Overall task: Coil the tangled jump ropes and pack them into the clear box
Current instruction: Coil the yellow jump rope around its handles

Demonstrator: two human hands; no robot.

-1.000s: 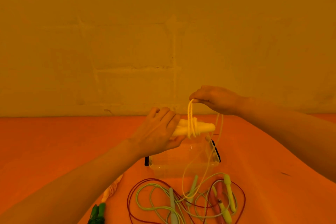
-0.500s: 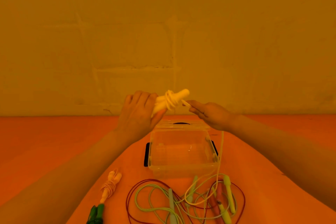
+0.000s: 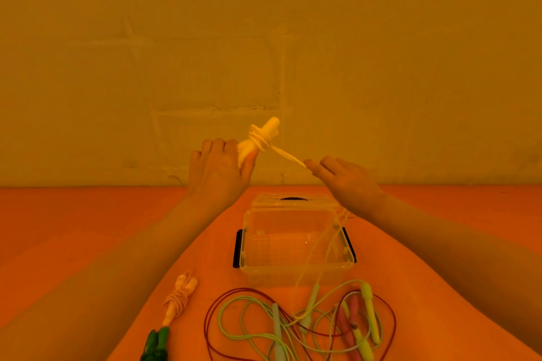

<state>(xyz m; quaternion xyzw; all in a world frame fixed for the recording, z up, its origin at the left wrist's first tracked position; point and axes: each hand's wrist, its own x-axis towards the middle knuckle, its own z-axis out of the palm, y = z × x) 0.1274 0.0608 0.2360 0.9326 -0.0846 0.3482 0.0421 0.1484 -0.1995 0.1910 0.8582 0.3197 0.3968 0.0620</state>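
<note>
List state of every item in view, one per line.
left hand: grips pale handles
pale handles: held up, cord wound round them
right hand: pinches the cord taut
clear box: open, nothing packed inside
lid: off, behind box
pink rope: coiled, on table
green rope: bundled, partly out of frame
remaining ropes: tangled

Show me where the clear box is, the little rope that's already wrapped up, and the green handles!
clear box [image 3: 296, 268]: head view, front wall.
wrapped-up rope bundle [image 3: 178, 299]: head view, wound cord at its middle, left of the box.
green handles [image 3: 155, 343]: head view, the handles' middle, bottom left.
</note>
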